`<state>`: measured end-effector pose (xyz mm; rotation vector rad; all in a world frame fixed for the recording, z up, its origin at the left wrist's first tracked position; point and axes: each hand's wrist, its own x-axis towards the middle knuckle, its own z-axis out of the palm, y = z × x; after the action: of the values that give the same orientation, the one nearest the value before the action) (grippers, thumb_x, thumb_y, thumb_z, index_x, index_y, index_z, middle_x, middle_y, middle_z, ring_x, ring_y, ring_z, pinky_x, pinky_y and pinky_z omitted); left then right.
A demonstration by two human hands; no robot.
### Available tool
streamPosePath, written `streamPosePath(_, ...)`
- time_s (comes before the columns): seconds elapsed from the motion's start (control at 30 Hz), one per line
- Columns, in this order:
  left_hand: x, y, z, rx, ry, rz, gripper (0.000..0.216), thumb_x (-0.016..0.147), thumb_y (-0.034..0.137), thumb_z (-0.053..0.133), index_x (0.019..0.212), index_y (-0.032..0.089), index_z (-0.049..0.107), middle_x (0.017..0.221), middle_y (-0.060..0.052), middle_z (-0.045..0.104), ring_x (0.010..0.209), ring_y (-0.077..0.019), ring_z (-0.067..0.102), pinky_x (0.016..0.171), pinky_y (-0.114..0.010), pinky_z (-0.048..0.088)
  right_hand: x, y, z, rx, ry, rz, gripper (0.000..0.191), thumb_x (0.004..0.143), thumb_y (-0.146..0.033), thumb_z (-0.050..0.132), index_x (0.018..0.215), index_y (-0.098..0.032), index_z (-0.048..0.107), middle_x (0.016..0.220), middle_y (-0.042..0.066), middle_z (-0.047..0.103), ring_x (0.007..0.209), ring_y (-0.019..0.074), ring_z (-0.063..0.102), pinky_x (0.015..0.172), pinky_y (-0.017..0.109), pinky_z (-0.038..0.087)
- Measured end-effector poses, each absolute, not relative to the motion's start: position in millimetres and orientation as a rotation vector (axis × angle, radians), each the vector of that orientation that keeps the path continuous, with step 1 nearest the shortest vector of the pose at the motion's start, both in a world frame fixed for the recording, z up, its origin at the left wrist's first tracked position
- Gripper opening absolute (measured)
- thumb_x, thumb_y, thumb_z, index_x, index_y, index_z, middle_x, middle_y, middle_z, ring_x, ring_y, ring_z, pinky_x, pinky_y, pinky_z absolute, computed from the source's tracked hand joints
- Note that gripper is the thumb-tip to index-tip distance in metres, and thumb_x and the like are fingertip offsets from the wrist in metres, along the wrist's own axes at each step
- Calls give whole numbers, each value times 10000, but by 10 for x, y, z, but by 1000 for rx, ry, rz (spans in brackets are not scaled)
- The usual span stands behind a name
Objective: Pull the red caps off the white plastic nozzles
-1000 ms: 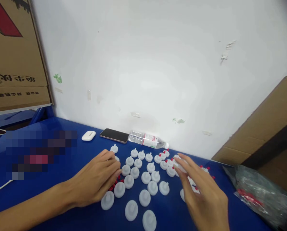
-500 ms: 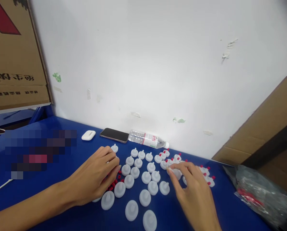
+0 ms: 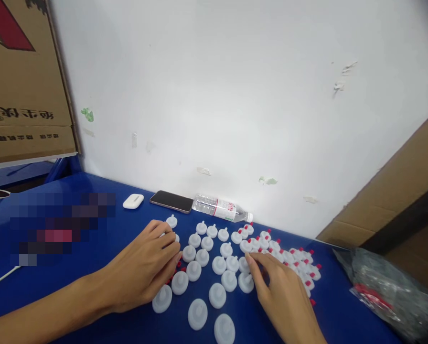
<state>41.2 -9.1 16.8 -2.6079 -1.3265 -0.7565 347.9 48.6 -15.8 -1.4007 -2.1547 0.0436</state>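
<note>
My left hand (image 3: 149,267) rests low over a pile of small red caps (image 3: 173,276), its fingers curled down and pressed together. Whatever is between those fingertips is hidden. With thumb and forefinger pinched, my right hand (image 3: 282,291) has hold of the edge of a white disc-shaped lid with a spout (image 3: 243,264). Right beside that one lies another white spouted lid (image 3: 246,283). Several more bare white lids (image 3: 197,314) stand spout up between my hands. Beyond my right hand, many white lids with red tips (image 3: 296,258) are crowded together.
Along the wall lie a white earbud case (image 3: 133,201), a phone (image 3: 171,201) and a clear water bottle (image 3: 221,208). A plastic bag with red pieces (image 3: 389,296) sits at the right. Cardboard boxes (image 3: 27,91) stand at the left and right. A patch at the left is blurred out.
My right hand has shifted left with the white lid, bringing it near the bare lids. More red-tipped lids show behind it. My left hand stays over the red caps.
</note>
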Motion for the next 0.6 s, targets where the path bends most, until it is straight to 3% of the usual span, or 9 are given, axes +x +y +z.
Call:
streamPosePath(0.1, 427, -95, 171, -2610, -1339, -787, 322, 1043, 112, 351, 775, 168, 522, 822, -37, 534, 815, -213, 395, 821, -418, 350, 3469, 477, -140, -1364, -2153, 86, 378, 1082, -424, 400, 1088, -242, 731, 1054, 58, 778, 917, 250, 759, 744, 337, 555)
streamPosePath(0.23, 439, -88, 168, -2625, -1326, -803, 330, 1037, 111, 353, 759, 170, 520, 801, -34, 541, 800, -210, 396, 809, -417, 359, 3463, 464, -108, -1269, -2170, 183, 469, 1104, -442, 377, 823, -234, 689, 755, 32, 736, 653, 206, 716, 586, 291, 515)
streamPosePath(0.3, 441, -82, 161, -2626, -1325, -788, 331, 1034, 108, 355, 755, 169, 521, 784, -32, 538, 789, -208, 396, 812, -420, 361, 3450, 447, -102, -1240, -2163, 245, 490, 1105, -457, 378, 784, -236, 675, 690, 18, 711, 605, 198, 700, 563, 282, 516)
streamPosePath(0.47, 443, -80, 142, -2613, -1329, -773, 334, 1039, 110, 363, 773, 166, 557, 793, -41, 548, 815, -221, 421, 846, -436, 358, 3437, 430, -78, -1209, -2107, 283, 474, 1112, -450, 343, 1005, -215, 741, 836, 48, 770, 684, 201, 748, 591, 266, 566)
streamPosePath(0.6, 448, -82, 143, -2599, -1363, -750, 335, 1041, 126, 366, 769, 173, 557, 791, -43, 546, 818, -230, 428, 835, -435, 352, 3511, 474, -1, -1280, -2063, -75, 457, 1107, -450, 346, 1066, -217, 737, 1012, 78, 775, 881, 251, 755, 728, 348, 588)
